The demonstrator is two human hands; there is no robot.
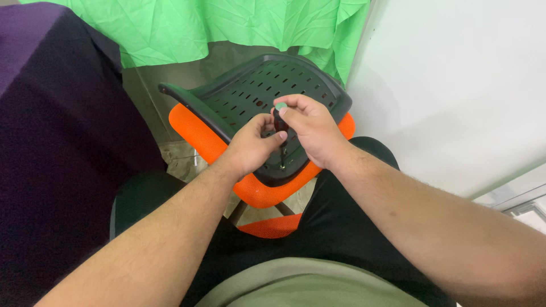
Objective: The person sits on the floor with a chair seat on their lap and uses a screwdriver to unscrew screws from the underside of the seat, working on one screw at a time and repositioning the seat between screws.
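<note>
Item: screwdriver (280, 122), dark shaft, pale green cap at the handle end. Held upright, tip down on the black perforated plastic seat pan (273, 85) of an overturned office chair, near the pan's nearer edge.

Right hand (310, 128): closed around the screwdriver's handle from above, fingers curled, thumb side by the green cap.

Left hand (256, 142): closed in a pinch on the lower part of the shaft, fingertips (281, 135) touching it just below the right hand. The two hands meet over the tool.

Chair: black slotted pan lying tilted, underside up, edged with orange mesh cushion (199, 136) that shows on the left, the right and below the hands. A dark leg or base part shows under it, detail unclear.

Setting: the chair rests across the person's lap and against a brown floor (148, 91). No separate working surface shows. Dark purple cloth (51, 113) fills the left side. Bright green cloth (227, 25) hangs along the top. A plain white wall (455, 85) takes up the right, with a pale frame edge in the lower right corner.

Person: black trousers (318, 227), greyish-green shirt at bottom.
</note>
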